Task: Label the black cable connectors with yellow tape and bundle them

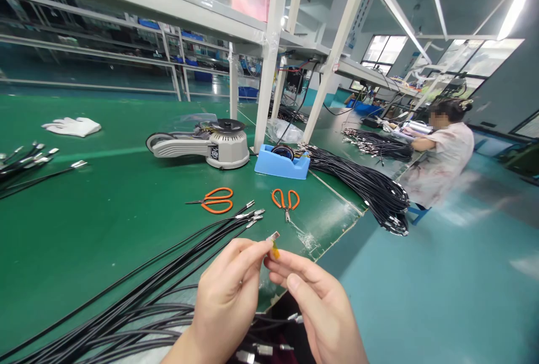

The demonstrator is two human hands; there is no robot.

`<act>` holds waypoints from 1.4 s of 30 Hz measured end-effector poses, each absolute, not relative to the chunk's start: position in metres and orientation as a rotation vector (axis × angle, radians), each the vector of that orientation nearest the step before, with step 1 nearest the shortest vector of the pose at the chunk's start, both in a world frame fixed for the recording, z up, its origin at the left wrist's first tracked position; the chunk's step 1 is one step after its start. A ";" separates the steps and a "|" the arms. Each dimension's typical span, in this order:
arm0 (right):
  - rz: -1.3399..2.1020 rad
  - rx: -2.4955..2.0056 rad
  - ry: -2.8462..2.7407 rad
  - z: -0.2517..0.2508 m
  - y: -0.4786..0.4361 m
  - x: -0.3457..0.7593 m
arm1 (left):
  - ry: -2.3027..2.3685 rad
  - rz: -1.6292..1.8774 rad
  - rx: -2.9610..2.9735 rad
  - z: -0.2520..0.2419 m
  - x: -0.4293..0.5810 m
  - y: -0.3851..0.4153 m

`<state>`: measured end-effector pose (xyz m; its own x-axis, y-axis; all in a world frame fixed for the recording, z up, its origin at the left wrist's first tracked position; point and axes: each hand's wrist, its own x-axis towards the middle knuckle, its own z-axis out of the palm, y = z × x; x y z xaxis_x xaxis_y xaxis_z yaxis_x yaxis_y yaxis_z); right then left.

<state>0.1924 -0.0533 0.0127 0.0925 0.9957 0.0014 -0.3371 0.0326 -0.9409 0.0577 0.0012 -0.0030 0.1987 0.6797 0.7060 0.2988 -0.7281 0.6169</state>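
Note:
My left hand [229, 285] is closed in a pinch on a small metal cable connector [273, 236]. A piece of yellow tape [275, 251] is on it, just below the metal end. My right hand [322, 299] is beside it, with its fingers stretched towards the tape and its thumb apart from them; whether a fingertip touches the tape is hard to tell. Several black cables [177, 260] with metal ends lie on the green table to the left, and more cables with connectors [264, 349] pass beneath my hands.
Two orange-handled cutting tools [218, 201] [287, 201] lie ahead, near a blue tape holder [282, 167] and a grey tape dispenser [227, 150]. A cable bundle [362, 181] overhangs the table's right edge. A white glove [72, 126] lies far left. Another person [444, 150] sits at right.

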 end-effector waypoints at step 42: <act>0.890 -1.276 -1.057 0.010 -0.028 0.190 | 1.290 1.196 1.955 0.008 0.063 0.005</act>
